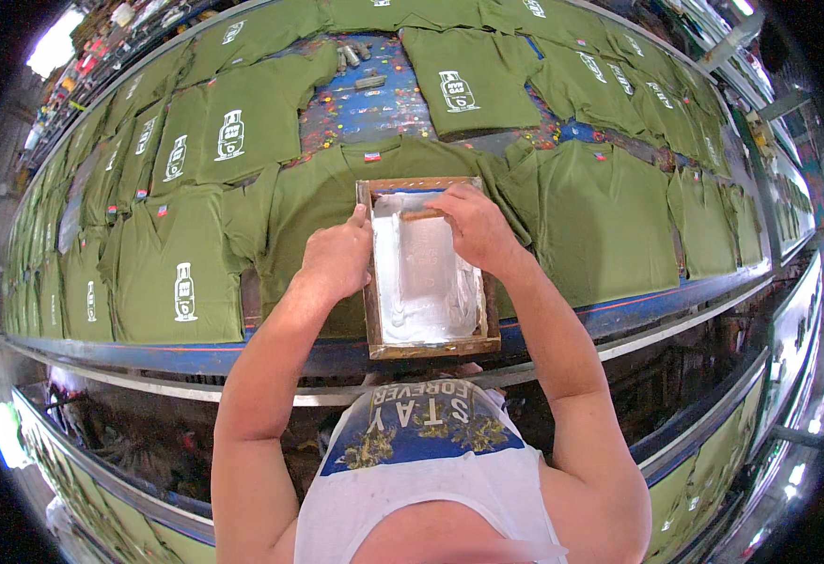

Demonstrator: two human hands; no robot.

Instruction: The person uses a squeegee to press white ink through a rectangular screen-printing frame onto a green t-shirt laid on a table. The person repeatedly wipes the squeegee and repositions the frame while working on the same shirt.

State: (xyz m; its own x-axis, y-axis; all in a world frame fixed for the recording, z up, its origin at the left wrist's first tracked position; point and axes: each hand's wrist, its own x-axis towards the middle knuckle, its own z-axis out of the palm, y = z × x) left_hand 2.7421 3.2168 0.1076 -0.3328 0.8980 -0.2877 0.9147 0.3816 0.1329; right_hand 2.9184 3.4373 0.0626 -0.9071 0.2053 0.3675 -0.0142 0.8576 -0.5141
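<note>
A wooden-framed printing screen (433, 352) lies on an olive green T-shirt (310, 207) right in front of me. White ink (423, 324) is smeared over its mesh, thickest along the near and right sides. My left hand (337, 256) is closed on the frame's left rail, its thumb lying along the top of the wood. Inside the far end of the frame, my right hand (476, 227) grips a squeegee (419, 214) with a brownish wooden edge. The fingers cover much of the squeegee, and its blade is hidden.
Rows of olive shirts cover the long blue table (196, 359). Several bear a white bottle-shaped print, like the shirt (172, 273) at left; the neighbouring shirt (604, 226) at right shows none. Small grey cylinders (360, 61) lie on the paint-spotted tabletop beyond. A metal rail (619, 346) runs along the near edge.
</note>
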